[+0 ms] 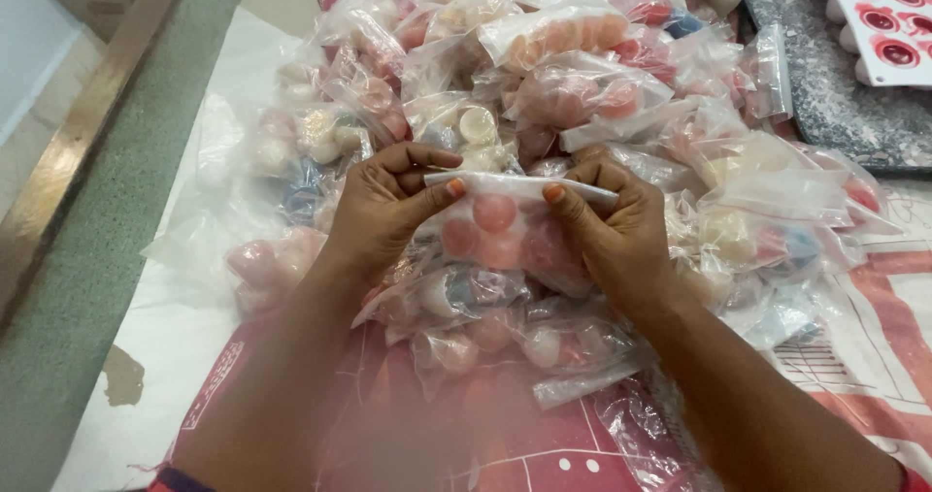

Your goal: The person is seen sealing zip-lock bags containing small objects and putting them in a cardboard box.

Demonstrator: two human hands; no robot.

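Note:
My left hand (383, 206) and my right hand (616, 225) both pinch the top edge of a small clear plastic bag (500, 228). The bag holds a few round pink and red pieces. My thumbs press its folded top strip from the front and my fingers sit behind it. I hold the bag just above a big heap of similar filled bags (544, 75), which contain pink, cream, white and blue round pieces.
The heap lies on a pink and white printed sheet (874, 356) and a white plastic sheet (184, 327). A white tray with red round pieces (888, 26) rests on a grey speckled slab (825, 94) at the top right. A green floor strip (107, 211) runs along the left.

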